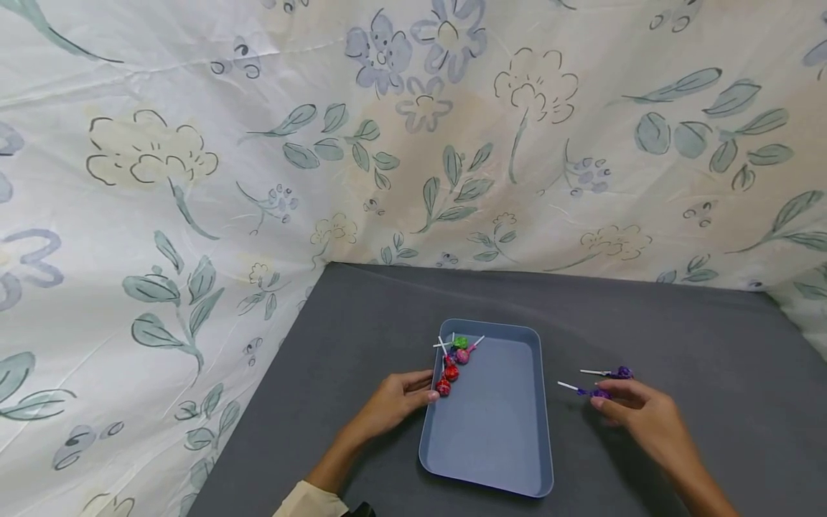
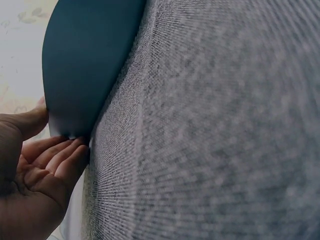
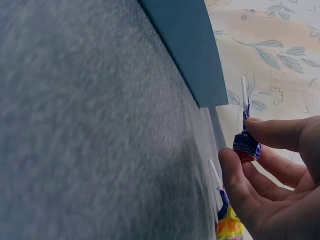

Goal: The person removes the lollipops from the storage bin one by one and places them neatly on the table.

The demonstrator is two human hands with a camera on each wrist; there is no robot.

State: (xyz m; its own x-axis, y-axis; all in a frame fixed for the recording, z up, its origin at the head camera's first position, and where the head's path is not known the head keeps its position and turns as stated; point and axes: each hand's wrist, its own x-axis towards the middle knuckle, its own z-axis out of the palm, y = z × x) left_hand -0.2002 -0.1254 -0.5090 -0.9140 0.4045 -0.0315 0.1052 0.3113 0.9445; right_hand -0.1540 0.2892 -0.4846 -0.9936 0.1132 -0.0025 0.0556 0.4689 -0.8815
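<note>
My left hand [image 1: 395, 403] holds the left wall of a blue-grey tray [image 1: 491, 438], thumb over the rim and fingers against the outer side. In the left wrist view the fingertips meet the wall low down, close to the cloth. Between thumb and fingers, my right hand [image 1: 646, 416] pinches a purple-wrapped lollipop [image 3: 247, 145] by its head, the white stick pointing away from the palm. Just beyond it lies a second lollipop [image 1: 624, 373], purple in the head view; its yellow and orange wrapper side [image 3: 229, 225] shows in the right wrist view.
Along the tray's upper left side lie several lollipops, among them a green one [image 1: 461, 342], a pink one [image 1: 462, 356] and a red one [image 1: 443, 388]. Dark grey cloth [image 1: 388, 309] covers the table. Floral fabric [image 1: 413, 201] hangs behind and at the left.
</note>
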